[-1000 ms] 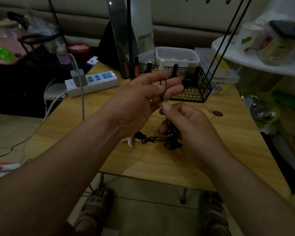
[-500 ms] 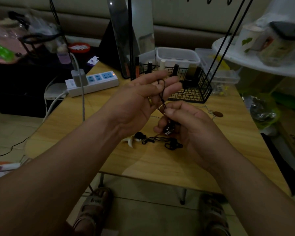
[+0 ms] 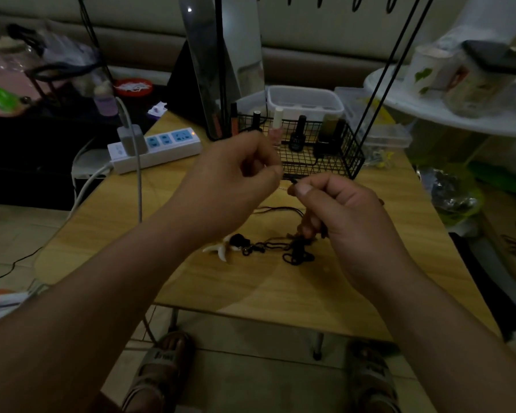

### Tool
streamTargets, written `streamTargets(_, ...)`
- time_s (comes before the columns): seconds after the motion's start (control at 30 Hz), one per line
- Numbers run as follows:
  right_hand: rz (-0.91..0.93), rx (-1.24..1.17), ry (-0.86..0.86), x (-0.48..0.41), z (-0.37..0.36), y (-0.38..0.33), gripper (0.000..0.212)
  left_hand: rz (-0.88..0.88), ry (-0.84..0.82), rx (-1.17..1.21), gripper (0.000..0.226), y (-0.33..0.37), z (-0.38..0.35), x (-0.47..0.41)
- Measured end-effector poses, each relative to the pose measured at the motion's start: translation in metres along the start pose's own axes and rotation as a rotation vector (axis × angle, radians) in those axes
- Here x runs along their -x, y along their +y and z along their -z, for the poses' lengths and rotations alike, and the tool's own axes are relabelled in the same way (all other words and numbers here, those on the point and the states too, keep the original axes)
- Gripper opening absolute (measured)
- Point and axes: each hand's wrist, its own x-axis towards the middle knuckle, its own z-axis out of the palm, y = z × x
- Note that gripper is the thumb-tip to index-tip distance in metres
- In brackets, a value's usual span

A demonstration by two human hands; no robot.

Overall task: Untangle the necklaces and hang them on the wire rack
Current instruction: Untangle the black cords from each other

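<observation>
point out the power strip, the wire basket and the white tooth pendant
power strip (image 3: 166, 141), head view, its top face
wire basket (image 3: 322, 166), head view, its front mesh wall
white tooth pendant (image 3: 213, 248), head view, its pale left prong

Bare table (image 3: 251, 296) lies open across the lower centre and toward the left edge. The tangled necklaces (image 3: 268, 248) sprawl mid-table. Further up, a wire basket (image 3: 349, 150) of bottles blocks the centre and a power strip (image 3: 161, 147) blocks the upper left. An upright mirror (image 3: 209, 70) stands behind the basket's left end, and the wire rack (image 3: 379, 93) slants its rods across the upper right.
</observation>
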Motion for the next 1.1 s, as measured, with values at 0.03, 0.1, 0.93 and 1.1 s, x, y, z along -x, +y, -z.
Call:
streamTargets(0.03, 0.007, 0.016, 0.013, -0.0004, 0.0002, 0.0001, 0.013, -0.013, -0.04, 0.013, 0.002, 0.0017, 0.001, 0.0024)
streamTargets(0.1, 0.018, 0.05, 0.032, -0.0011, 0.0006, 0.0005, 0.012, -0.047, -0.083, -0.004, 0.003, 0.0025, 0.0012, 0.0065)
streamTargets(0.93, 0.337, 0.506, 0.158, 0.001, 0.004, 0.0068, 0.003, -0.041, -0.208, -0.061, 0.014, -0.0052, -0.0044, 0.0034)
streamTargets(1.1, 0.407, 0.582, 0.2, -0.0002, 0.0013, 0.0088, 0.004, -0.033, -0.193, -0.059, 0.015, -0.0035, -0.007, 0.0026)
